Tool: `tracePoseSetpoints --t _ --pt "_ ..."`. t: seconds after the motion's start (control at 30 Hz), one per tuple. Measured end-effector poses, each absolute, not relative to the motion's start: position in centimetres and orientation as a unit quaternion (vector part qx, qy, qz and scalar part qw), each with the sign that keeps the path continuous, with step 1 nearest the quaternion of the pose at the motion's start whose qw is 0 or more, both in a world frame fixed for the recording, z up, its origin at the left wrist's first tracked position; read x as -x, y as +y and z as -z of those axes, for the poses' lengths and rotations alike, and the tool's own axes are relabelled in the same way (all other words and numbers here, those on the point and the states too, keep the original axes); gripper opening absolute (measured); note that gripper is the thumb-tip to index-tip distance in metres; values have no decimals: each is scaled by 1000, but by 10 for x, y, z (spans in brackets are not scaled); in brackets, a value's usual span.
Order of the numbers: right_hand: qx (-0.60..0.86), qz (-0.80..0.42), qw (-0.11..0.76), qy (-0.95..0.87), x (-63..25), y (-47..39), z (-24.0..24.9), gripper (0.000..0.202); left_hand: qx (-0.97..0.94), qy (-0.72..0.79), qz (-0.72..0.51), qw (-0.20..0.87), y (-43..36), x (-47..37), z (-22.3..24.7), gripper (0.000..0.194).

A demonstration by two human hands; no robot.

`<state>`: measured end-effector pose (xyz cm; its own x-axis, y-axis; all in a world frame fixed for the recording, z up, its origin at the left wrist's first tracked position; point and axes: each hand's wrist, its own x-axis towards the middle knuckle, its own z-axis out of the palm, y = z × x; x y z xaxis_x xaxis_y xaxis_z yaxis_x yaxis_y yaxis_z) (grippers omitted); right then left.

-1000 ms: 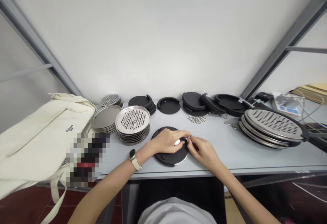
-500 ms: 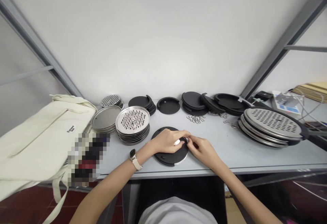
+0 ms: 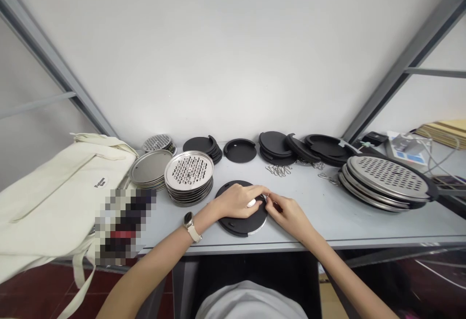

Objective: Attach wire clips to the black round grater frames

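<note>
A round black disc (image 3: pixel 233 224) with a thin silvery edge at its lower right lies near the table's front edge. Across its top rests my left hand (image 3: pixel 242 201), fingers bent and closed round a small white object (image 3: pixel 251 203); a watch is on that wrist. My right hand (image 3: pixel 286 210) is at the disc's right rim, thumb and forefinger pinched on something too small to make out, close against the left fingertips. Left of the disc stands a stack of metal grater plates (image 3: pixel 189 171). Small wire hooks (image 3: pixel 278 170) lie behind my hands.
Plain metal plates (image 3: pixel 151 167) and a cream bag (image 3: pixel 61 197) are at left. Black round holders (image 3: pixel 240 150) line the wall. At right are stacked large perforated plates (image 3: pixel 389 178), more hooks (image 3: pixel 328 178), and a white box (image 3: pixel 406 149) with cables.
Both hands keep nearly the same pose at the disc's right rim. The view has shifted very slightly.
</note>
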<state>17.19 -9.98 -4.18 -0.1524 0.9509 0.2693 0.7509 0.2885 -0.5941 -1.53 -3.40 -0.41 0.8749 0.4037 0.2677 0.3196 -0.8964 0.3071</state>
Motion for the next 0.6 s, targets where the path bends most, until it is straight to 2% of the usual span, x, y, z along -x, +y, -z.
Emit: tracePoseSetpoints --t 0.23,0.6 --pt "570 -162 304 -746 -171 -100 40 25 -957 189 -174 132 -34 15 3 36" --pt "563 -138 306 -755 -171 -100 40 28 -956 223 -173 75 -36 14 1 27"
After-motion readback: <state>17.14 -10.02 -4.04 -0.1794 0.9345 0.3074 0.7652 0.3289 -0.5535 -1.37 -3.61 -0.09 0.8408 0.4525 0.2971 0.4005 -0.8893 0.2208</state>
